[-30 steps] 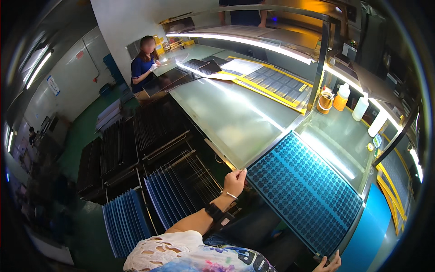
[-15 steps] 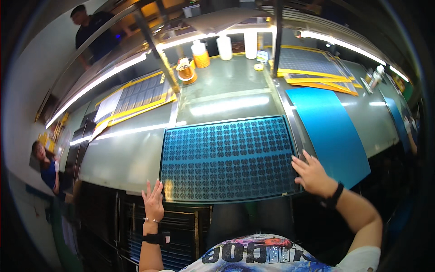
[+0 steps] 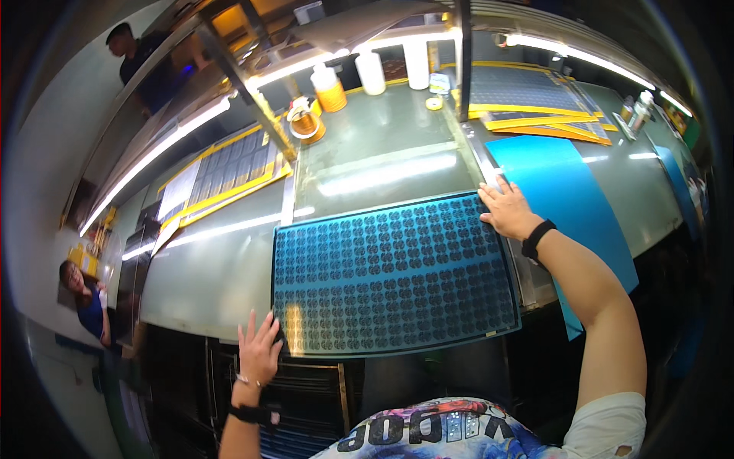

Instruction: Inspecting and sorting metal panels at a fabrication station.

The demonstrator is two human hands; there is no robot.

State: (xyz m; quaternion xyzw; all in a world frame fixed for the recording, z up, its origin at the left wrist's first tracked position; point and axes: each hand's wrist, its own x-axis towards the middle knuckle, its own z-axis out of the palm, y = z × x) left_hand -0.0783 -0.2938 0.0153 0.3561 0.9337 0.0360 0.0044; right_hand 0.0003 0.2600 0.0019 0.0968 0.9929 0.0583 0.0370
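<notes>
Partly hidden: blue sheet is disappearing under the right forearm; the tray's cell contents are blurring together.
Left hand: fingers spreading wide, pressing flat at the near-left corner of the blue perforated tray.
Right hand: resting open on the far-right corner.
Tray: lying flat on the grey workbench, overhanging its near edge.
Room: bottles are standing at the back.
</notes>
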